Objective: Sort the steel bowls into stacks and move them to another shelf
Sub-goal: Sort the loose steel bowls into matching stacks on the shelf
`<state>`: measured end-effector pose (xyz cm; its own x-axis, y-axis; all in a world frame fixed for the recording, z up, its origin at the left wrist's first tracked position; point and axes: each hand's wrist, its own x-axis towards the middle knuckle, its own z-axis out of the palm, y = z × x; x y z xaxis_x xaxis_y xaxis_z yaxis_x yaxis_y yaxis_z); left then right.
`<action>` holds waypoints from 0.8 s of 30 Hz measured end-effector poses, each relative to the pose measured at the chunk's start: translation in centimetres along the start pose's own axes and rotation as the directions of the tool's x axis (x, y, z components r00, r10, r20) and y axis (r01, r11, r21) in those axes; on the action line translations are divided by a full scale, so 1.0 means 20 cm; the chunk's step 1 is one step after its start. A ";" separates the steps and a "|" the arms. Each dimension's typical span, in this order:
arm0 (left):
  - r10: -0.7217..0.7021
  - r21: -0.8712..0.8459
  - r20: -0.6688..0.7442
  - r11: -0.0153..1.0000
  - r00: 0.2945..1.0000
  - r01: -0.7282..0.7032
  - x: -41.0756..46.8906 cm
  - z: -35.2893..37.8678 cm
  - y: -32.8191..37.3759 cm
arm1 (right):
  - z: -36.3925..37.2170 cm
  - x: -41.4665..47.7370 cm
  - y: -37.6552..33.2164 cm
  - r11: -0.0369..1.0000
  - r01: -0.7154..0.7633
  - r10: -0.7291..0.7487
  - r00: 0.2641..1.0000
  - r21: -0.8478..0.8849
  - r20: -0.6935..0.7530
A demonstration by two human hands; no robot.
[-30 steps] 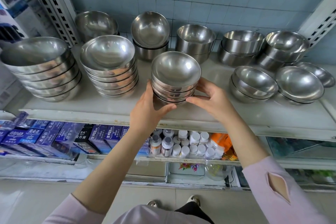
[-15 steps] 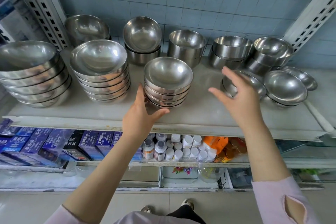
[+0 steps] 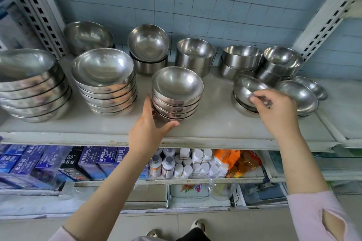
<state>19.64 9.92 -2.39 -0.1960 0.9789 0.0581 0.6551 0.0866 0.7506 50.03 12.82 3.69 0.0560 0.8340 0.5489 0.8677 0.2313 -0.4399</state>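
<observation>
A stack of small steel bowls [image 3: 177, 92] stands mid-shelf. My left hand [image 3: 150, 129] cups its lower left side, thumb under the front. My right hand [image 3: 276, 109] pinches the near rim of a tilted steel bowl [image 3: 247, 89] that rests on another bowl at the right. Two tall stacks of wide bowls stand left: a middle-left stack [image 3: 103, 80] and a far-left stack [image 3: 29, 84].
Deeper bowls line the back of the white shelf [image 3: 211, 129]: [image 3: 148, 43], [image 3: 195, 53], [image 3: 242, 57], [image 3: 282, 60]. Shallow bowls [image 3: 297, 96] lie far right. Slotted uprights [image 3: 37, 10] flank the shelf. Below are blue boxes [image 3: 49, 162] and white bottles [image 3: 192, 164].
My right hand left the small stack, swung right and took hold of the rim of the tilted bowl. My left hand stays on the stack.
</observation>
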 end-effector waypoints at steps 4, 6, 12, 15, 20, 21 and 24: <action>0.017 0.008 -0.028 1.000 0.999 -0.017 0.01 0.01 -0.01 | -0.04 0.05 -0.22 0.981 0.185 -0.177 0.977 0.060 -0.118; 0.031 0.009 -0.032 0.999 0.999 -0.030 0.00 0.01 -0.01 | -0.03 0.07 -0.35 0.957 0.268 -0.250 0.955 0.107 -0.158; 0.043 0.041 -0.041 0.998 0.998 -0.041 0.01 0.01 0.00 | 0.08 0.05 -0.60 0.869 0.469 -0.456 0.883 0.158 -0.111; 0.043 0.058 -0.040 0.998 0.998 -0.041 0.01 0.01 0.01 | 0.14 0.04 -0.63 0.858 0.483 -0.485 0.874 0.177 -0.033; 0.045 0.056 -0.040 0.998 0.998 -0.042 0.00 0.00 0.01 | 0.20 0.01 -0.62 0.852 0.485 -0.497 0.867 0.195 0.015; 0.047 0.056 -0.036 0.997 0.998 -0.044 0.00 0.00 0.01 | 0.21 0.01 -0.62 0.854 0.479 -0.493 0.870 0.200 0.021; 0.046 0.058 -0.028 0.997 0.999 -0.045 0.00 0.00 0.01 | 0.22 0.00 -0.61 0.860 0.472 -0.486 0.874 0.192 0.030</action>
<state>19.75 9.94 -2.12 -0.1856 0.9763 0.1112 0.7045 0.0533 0.7077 37.17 12.20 5.89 -0.3871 0.6311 0.6722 0.6781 0.6889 -0.2562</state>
